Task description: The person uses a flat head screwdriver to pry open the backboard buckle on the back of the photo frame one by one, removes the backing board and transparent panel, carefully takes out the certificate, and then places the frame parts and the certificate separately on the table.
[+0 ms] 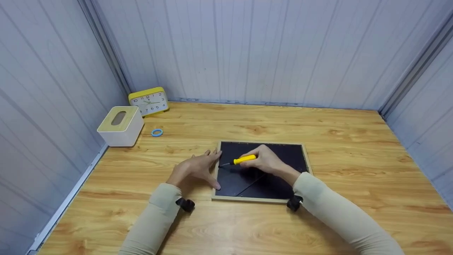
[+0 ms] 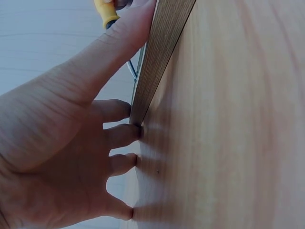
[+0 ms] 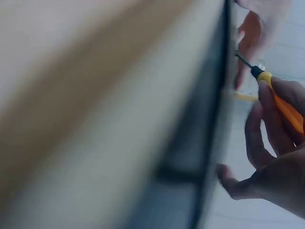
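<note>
A picture frame (image 1: 247, 199) with a light wooden rim lies back up, its black backing board (image 1: 233, 182) showing. My left hand (image 1: 196, 168) is spread along the left rim, thumb and index finger touching it. In the left wrist view, the other fingertips (image 2: 125, 164) of that hand reach down beside the wooden side. Over the board, my right hand (image 1: 267, 161) grips a yellow-handled screwdriver (image 1: 245, 159) that points left. Its metal tip meets the inner edge of the left rim, near my left fingers. The right wrist view shows the screwdriver's orange-yellow handle (image 3: 286, 112) between thumb and fingers.
At the back left of the wooden table (image 1: 354, 148) stand a white tissue box (image 1: 122, 136) with a wood-look lid and a yellow clock (image 1: 149, 102). A blue ring (image 1: 157, 132), perhaps a tape roll, lies near them. Panelled walls (image 1: 247, 53) border the table.
</note>
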### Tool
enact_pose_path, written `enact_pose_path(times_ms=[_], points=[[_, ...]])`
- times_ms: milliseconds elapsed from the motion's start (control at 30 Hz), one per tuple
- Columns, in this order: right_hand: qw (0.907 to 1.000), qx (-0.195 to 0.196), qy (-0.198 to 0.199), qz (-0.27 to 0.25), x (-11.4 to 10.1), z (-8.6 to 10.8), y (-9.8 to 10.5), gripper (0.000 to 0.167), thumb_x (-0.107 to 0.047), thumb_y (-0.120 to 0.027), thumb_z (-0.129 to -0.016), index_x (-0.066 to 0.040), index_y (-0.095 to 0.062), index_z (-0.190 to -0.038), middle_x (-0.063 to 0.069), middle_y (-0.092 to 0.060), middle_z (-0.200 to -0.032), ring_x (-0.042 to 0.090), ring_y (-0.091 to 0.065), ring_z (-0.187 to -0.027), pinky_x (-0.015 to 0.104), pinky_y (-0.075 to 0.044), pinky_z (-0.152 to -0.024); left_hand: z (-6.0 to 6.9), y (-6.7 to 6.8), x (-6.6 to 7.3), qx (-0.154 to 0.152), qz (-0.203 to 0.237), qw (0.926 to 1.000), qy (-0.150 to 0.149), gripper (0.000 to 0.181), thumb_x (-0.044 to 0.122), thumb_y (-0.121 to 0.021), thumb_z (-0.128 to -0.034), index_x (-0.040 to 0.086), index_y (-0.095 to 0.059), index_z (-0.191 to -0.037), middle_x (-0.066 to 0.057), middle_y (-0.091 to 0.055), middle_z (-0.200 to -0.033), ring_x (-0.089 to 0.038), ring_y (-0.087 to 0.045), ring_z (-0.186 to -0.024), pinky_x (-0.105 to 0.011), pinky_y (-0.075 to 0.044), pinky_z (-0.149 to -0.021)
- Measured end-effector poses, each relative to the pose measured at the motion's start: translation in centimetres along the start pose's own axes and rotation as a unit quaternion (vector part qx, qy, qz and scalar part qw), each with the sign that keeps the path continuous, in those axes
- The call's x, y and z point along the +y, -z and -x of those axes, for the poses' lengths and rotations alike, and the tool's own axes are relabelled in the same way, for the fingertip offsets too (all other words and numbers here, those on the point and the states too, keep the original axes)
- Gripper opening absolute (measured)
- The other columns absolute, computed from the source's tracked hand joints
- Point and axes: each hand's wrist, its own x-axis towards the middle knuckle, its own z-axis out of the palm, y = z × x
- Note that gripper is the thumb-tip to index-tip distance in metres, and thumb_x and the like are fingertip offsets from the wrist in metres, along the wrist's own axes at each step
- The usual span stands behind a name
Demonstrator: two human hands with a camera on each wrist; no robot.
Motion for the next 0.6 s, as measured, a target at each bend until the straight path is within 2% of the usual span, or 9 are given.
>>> enact_pose_path(times_ms=[167, 333, 400, 533, 600], points=[[0.9977, -0.033, 0.026, 0.053, -3.3, -1.4, 0.0, 0.024, -0.028, -0.079, -0.089, -0.01, -0.08, -0.105, 0.008, -0.074, -0.088, 0.011, -0.051, -0.058, 0.025, -0.043, -0.055, 0.1, 0.2, 0.0, -0.006, -0.003, 0.9999, 0.009, 0.132, 0.064, -0.085, -0.0666, 0.017, -0.007, -0.163, -0.009, -0.003, -0.167, -0.034, 0.002, -0.152, -0.07, -0.006, -0.112], [0.9912, -0.058, 0.033, 0.115, -7.1, -3.5, -0.7, 0.02, -0.022, -0.078, -0.088, -0.003, -0.078, -0.081, 0.011, -0.069, -0.069, 0.009, -0.045, -0.049, 0.024, -0.039, -0.05, 0.2, 0.1, 0.0, -0.006, -0.001, 0.9999, 0.011, 0.131, 0.063, -0.085, -0.0672, 0.02, -0.005, -0.163, -0.01, -0.003, -0.167, -0.034, 0.003, -0.151, -0.071, -0.004, -0.111], [0.9864, -0.067, 0.032, 0.147, -8.5, -4.2, -1.0, 0.022, -0.019, -0.077, -0.087, -0.004, -0.074, -0.072, 0.007, -0.066, -0.063, 0.008, -0.046, -0.048, 0.023, -0.04, -0.05, 0.3, 0.1, 0.0, -0.004, 0.005, 0.9999, 0.012, 0.131, 0.062, -0.086, -0.0674, 0.02, -0.005, -0.163, -0.009, -0.009, -0.167, -0.034, 0.003, -0.151, -0.072, -0.003, -0.111], [0.9772, -0.088, 0.023, 0.192, -10.9, -5.6, -1.8, 0.026, -0.013, -0.075, -0.085, -0.01, -0.064, -0.061, -0.002, -0.056, -0.054, 0.008, -0.043, -0.046, 0.022, -0.038, -0.047, 0.3, 0.0, 0.1, 0.004, 0.003, 1.0, 0.006, 0.121, 0.059, -0.086, -0.0686, 0.011, -0.024, -0.159, -0.012, -0.024, -0.163, -0.033, -0.003, -0.151, -0.072, -0.003, -0.11], [0.9732, -0.094, 0.02, 0.209, -11.7, -6.1, -2.0, 0.03, -0.011, -0.074, -0.084, -0.012, -0.058, -0.058, -0.005, -0.049, -0.052, 0.008, -0.039, -0.045, 0.023, -0.035, -0.046, 0.2, 0.0, 0.1, 0.007, -0.001, 1.0, 0.003, 0.117, 0.059, -0.086, -0.0691, 0.008, -0.029, -0.157, -0.013, -0.026, -0.162, -0.031, -0.006, -0.151, -0.073, -0.003, -0.11]])
